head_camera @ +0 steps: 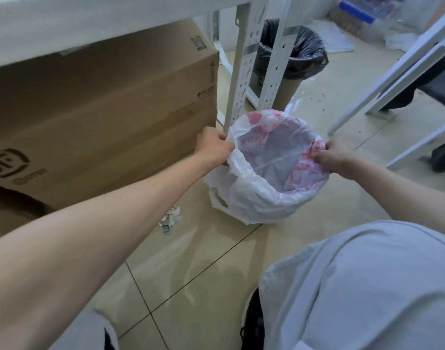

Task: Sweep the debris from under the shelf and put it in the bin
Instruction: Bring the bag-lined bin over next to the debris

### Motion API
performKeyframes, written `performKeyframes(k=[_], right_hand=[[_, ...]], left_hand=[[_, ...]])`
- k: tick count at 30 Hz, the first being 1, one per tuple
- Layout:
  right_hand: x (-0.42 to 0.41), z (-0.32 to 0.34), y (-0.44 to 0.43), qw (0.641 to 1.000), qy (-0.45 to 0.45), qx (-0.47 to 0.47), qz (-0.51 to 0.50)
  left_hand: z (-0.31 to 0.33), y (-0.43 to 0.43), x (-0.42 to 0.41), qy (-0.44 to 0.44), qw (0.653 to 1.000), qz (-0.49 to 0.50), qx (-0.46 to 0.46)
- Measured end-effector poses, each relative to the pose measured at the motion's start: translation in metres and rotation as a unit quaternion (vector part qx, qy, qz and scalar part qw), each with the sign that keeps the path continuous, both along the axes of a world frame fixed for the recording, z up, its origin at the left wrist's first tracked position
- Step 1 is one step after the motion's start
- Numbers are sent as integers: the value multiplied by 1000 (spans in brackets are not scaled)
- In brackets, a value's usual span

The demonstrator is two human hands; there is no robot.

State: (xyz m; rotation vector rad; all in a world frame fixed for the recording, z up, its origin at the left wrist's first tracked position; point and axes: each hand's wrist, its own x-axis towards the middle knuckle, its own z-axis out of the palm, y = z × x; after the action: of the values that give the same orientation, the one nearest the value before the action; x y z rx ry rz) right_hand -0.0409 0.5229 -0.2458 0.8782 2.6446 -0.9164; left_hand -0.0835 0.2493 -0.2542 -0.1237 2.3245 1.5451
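**Ana:** Debris [171,219] sits in a small heap of paper scraps on the floor tile, just beside the cardboard box [100,117] under the shelf [64,24], near the bin [272,168] but not in it.

**Ben:** And both hands are on the liner! Left hand [214,147] has its fingers curled, pinching the white bag [254,198] at the rim; right hand [339,156] pinches the opposite edge, fingertips pressed together.

**Ana:** Risk here, I'd say: thin plastic, pulled from two sides. Tug too hard and it could tear or slip inside.

**Ben:** Or the light bin tips, and a draught from the bag scatters that heap.
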Motion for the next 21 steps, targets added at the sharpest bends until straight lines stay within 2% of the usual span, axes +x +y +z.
performKeyframes(k=[4, 7, 10, 12, 15, 18, 21], right_hand=[[-9, -1, -19, 1000, 7, -1, 29], [-7, 8, -26, 998, -31, -41, 38], [-6, 28, -31, 989, -126, 17, 77], [-7, 48, -36, 981, -150, 64, 109], [-19, 83, -50, 969, -136, 125, 163], [-29, 115, -88, 945, -92, 210, 235], [-40, 124, -138, 928, -34, 211, 306]], left_hand=[[-10, -20, -5, 1, 1000, 25, -9], [-8, -27, -6, -12, 1000, 22, 15], [0, -38, -3, -23, 1000, 14, 0], [8, -54, 1, -5, 999, -6, -44], [16, -91, 10, 18, 989, -41, -139], [18, -131, 22, 12, 982, -25, -189], [9, -159, 37, -14, 976, -11, -218]])
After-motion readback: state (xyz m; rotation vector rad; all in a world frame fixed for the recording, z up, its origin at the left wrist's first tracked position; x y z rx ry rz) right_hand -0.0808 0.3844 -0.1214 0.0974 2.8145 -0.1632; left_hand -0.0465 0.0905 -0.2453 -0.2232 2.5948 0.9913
